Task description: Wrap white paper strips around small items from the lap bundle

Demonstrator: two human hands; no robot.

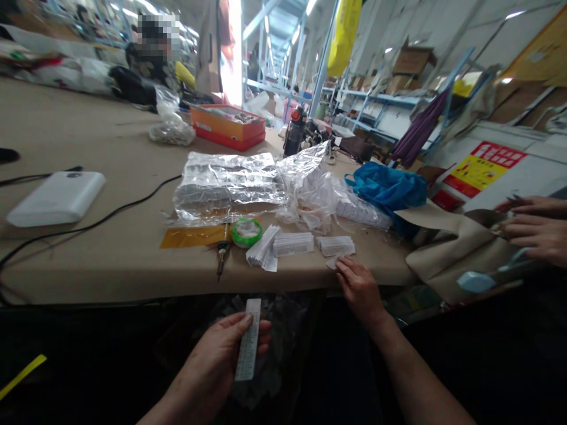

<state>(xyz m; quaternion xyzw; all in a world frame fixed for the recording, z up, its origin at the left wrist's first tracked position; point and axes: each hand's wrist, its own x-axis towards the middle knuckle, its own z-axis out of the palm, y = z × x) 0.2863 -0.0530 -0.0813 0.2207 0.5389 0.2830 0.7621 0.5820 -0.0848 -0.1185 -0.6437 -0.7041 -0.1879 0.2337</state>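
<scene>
My left hand (pixel 241 339) pinches a white printed label strip (pixel 248 348) between thumb and fingers, below the table's front edge. At that edge, my right hand (pixel 358 284) has its fingers together, their tips on a small whitish piece (pixel 332 261). Just behind it lies a stack of printed labels (pixel 335 245). Left of this are a second label stack (pixel 293 243) and a fanned-out bunch of labels (pixel 263 248). A green tape roll (pixel 247 232) sits beside them. A soldering-iron-like tool (pixel 221 255) points over the edge, next to an amber sheet (pixel 190 237).
Crinkled silver foil (pixel 230 183) and clear plastic bags cover the middle. Behind stand an orange box (pixel 228 127) and a dark bottle (pixel 295 133). A black cable runs left past a white device (pixel 57 199). At right are a blue bag (pixel 387 186) and another person's hands (pixel 538 230).
</scene>
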